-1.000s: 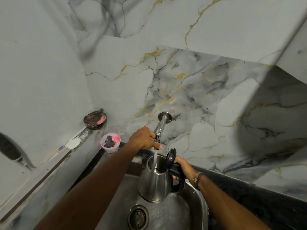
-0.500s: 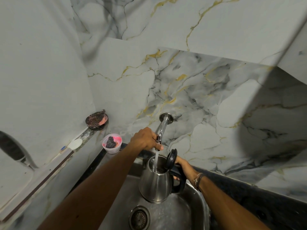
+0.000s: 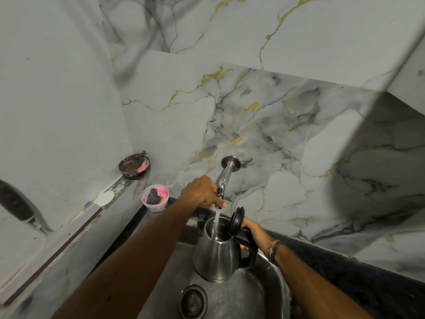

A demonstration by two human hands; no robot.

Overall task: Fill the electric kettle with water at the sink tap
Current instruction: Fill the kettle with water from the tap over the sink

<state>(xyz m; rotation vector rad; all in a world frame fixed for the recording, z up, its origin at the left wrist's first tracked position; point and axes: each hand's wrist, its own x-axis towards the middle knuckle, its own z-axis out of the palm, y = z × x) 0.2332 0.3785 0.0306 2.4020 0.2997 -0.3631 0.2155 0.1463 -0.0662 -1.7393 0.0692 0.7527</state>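
Note:
A steel electric kettle (image 3: 216, 256) with a black lid (image 3: 236, 221) flipped open hangs over the steel sink (image 3: 273, 293). My right hand (image 3: 255, 231) grips its black handle from behind. A chrome tap (image 3: 226, 173) juts from the marble wall, and a stream of water (image 3: 216, 224) falls from it into the kettle's mouth. My left hand (image 3: 202, 192) is closed around the tap's valve at the spout end.
The sink drain (image 3: 192, 301) lies below the kettle. A pink tub with a dark scrubber (image 3: 155, 198) stands on the left counter corner, with a round dark dish (image 3: 134, 165) on the ledge behind it. A dark countertop (image 3: 368, 275) runs along the right.
The kettle and both hands stay nearly where they were, drifting slightly right in view. Water keeps running into the kettle.

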